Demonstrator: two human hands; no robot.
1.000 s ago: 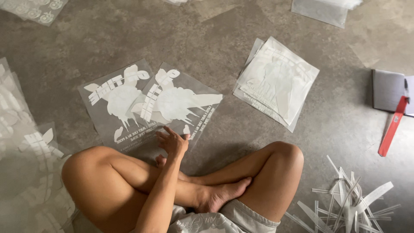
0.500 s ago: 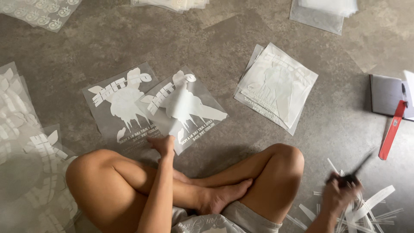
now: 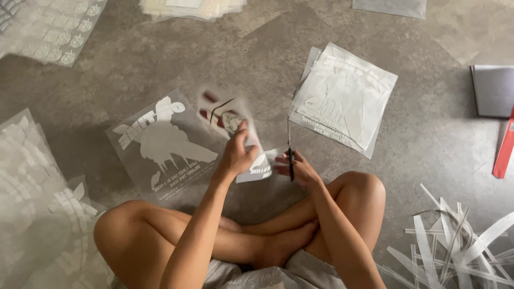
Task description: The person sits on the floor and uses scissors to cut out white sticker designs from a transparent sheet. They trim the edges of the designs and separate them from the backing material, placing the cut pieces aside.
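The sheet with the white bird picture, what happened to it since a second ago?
The left hand lifted that sheet off the floor and now holds it up, blurred. The right hand, out of view a second ago, came in from the strips with scissors, blades up beside the sheet. The other printed sheet and the stack stayed put.

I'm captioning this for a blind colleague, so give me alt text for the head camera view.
Seen from above, a person sitting cross-legged on a grey floor lifts a clear printed sheet with the left hand while the right hand holds scissors. Another printed sheet, a sheet stack and cut strips lie nearby.
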